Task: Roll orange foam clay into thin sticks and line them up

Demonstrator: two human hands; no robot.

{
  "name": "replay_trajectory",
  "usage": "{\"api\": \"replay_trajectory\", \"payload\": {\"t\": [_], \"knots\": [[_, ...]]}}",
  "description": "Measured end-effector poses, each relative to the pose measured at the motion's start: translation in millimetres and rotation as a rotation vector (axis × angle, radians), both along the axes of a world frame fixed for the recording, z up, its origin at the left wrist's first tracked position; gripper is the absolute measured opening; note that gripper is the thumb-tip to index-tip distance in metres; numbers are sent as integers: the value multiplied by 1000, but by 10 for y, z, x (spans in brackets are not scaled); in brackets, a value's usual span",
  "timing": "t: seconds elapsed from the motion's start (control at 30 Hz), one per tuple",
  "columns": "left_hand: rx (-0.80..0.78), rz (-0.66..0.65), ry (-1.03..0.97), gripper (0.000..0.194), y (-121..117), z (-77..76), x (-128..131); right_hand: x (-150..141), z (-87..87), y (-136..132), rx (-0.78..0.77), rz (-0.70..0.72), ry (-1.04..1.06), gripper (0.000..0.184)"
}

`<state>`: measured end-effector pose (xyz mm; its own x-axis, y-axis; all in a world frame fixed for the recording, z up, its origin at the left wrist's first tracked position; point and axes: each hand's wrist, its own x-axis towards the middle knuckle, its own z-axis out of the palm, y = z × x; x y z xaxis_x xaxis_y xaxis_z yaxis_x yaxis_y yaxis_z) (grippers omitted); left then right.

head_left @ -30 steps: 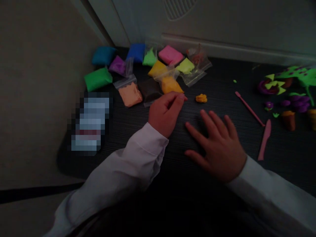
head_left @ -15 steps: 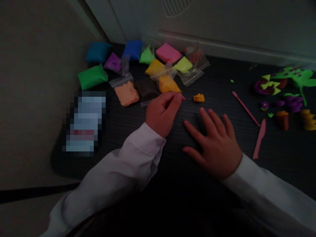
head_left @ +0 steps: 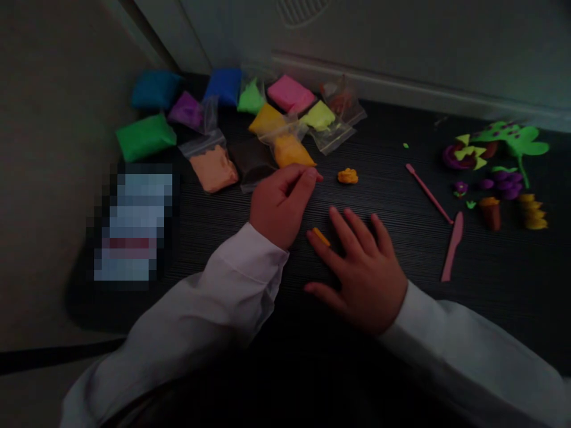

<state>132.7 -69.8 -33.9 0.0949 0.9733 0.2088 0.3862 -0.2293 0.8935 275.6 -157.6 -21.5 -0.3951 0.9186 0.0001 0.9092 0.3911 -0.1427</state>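
Note:
My right hand (head_left: 361,270) lies palm down above the dark table with its fingers spread. Beside its index finger, and partly covered by it, is a short orange clay roll (head_left: 321,237). My left hand (head_left: 281,205) rests on the table with thumb and index finger pinched together; whatever is between them, if anything, is hidden. Just beyond its fingertips sits a small lumpy orange clay piece (head_left: 348,176). A bag of orange clay (head_left: 292,151) lies right behind the left hand.
Several clay packets, among them a peach one (head_left: 214,168) and a green one (head_left: 146,137), line the back left. A blurred phone (head_left: 134,226) lies at left. On the right are a pink stick tool (head_left: 429,193), a pink plastic knife (head_left: 452,246) and small clay figures (head_left: 504,181).
My right hand has drawn slightly toward me and to the left, and the orange clay roll now shows beside its index finger. My left hand keeps its pinch. The view has shifted a little right.

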Motion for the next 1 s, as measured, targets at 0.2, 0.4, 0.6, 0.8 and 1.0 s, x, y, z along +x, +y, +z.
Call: {"api": "replay_trajectory", "payload": {"t": [0.2, 0.4, 0.6, 0.8, 1.0], "knots": [[5, 0, -6, 25, -3, 1, 0, -5, 4, 10, 36, -58, -22, 60], [7, -5, -10, 24, -3, 1, -7, 10, -2, 28, 59, -128, -60, 59], [8, -4, -10, 24, -4, 7, -5, -2, -2, 34, 37, -62, -42, 58], [14, -20, -5, 25, 0, 3, -4, -12, -10, 29, 16, -36, -30, 60], [33, -55, -60, 24, 16, -42, -5, -12, -18, 32, 43, -106, -40, 61]]}}
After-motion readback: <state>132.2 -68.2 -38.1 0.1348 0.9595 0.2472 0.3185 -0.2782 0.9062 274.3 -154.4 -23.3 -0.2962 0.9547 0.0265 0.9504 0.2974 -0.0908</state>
